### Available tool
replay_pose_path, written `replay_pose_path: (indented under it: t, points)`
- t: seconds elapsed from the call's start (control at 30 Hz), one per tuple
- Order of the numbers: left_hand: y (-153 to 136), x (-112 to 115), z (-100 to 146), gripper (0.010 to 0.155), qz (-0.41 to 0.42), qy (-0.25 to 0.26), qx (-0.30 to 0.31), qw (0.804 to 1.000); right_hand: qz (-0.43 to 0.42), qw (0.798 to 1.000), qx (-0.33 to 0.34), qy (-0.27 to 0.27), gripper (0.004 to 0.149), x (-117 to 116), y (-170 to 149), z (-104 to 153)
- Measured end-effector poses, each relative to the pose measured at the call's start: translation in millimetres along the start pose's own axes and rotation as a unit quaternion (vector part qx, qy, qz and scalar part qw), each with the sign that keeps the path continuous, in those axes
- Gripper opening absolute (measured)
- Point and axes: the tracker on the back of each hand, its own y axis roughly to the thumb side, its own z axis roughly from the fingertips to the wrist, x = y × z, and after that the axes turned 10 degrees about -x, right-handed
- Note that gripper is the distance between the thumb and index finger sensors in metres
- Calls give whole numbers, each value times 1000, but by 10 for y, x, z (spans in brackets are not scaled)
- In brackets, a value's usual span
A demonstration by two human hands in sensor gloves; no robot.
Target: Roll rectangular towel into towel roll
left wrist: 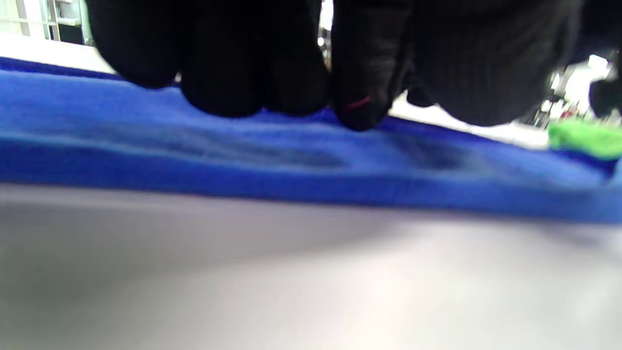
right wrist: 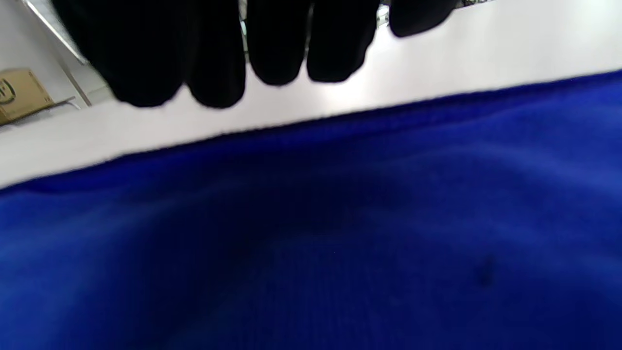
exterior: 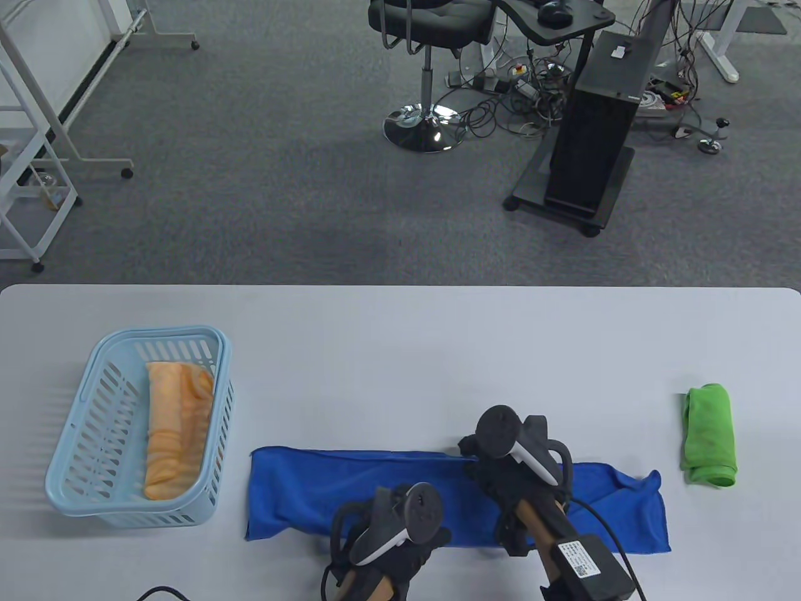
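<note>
A blue towel point(exterior: 300, 485) lies flat on the white table as a long strip running left to right. My left hand point(exterior: 400, 538) is at the strip's front edge, left of its middle; in the left wrist view its fingertips point(left wrist: 252, 92) rest on top of the blue towel point(left wrist: 291, 160). My right hand point(exterior: 482, 460) reaches across the strip to its far edge, right of the middle. In the right wrist view its straight fingers point(right wrist: 277, 53) hang just past the far edge of the blue towel point(right wrist: 311, 243), over the bare table. Neither hand grips the cloth.
A light blue basket point(exterior: 94, 501) at the left holds a rolled orange towel point(exterior: 175, 426). A rolled green towel point(exterior: 709, 435) lies at the right, beyond the strip's end. An office chair point(exterior: 432, 37) and a black stand point(exterior: 594, 144) are on the floor behind the table.
</note>
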Motion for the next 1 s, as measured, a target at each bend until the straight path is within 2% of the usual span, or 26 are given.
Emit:
replay_pose_path:
  t: [0.17,0.2,0.27,0.33,0.47,0.53,0.63,0.77,0.8,0.83,0.9,1.0]
  points:
    - [91,170,-24,66,-78,-30,-1,997,62,997,-2,39,66,-218,135,-98]
    - [97,162,-16,65,-86,-17,-1,996,72,997,-6,29,66,-234,156,-99]
    - [104,172,-32,56,-66,-11,-2,998,80,997,-4,7,57,-247,194,-101]
    - [91,169,-34,45,-60,13,-4,998,58,998,-20,16,47,-247,212,-114]
    - [-42,83,-34,42,1,8,-21,1000,20,999,-32,35,48,-166,159,-148]
    - [-162,-50,-24,41,40,26,-39,998,-50,997,-39,34,47,-56,92,-135]
    - [-324,-266,-19,41,112,65,-62,990,-167,983,-50,55,46,165,-37,-80]
    - [-454,-624,-85,41,182,75,-76,977,-247,967,-40,53,47,526,-157,58]
    - [-479,-769,-112,41,192,83,-69,975,-275,960,-32,43,50,634,-181,122]
    - [-487,-879,-135,41,198,88,-49,975,-298,953,-26,38,59,728,-192,187]
    - [-499,-1055,-174,42,207,92,-16,974,-295,954,5,58,77,884,-171,298]
    - [-563,-1190,-200,42,204,107,-15,973,-248,966,43,55,84,1084,-86,466]
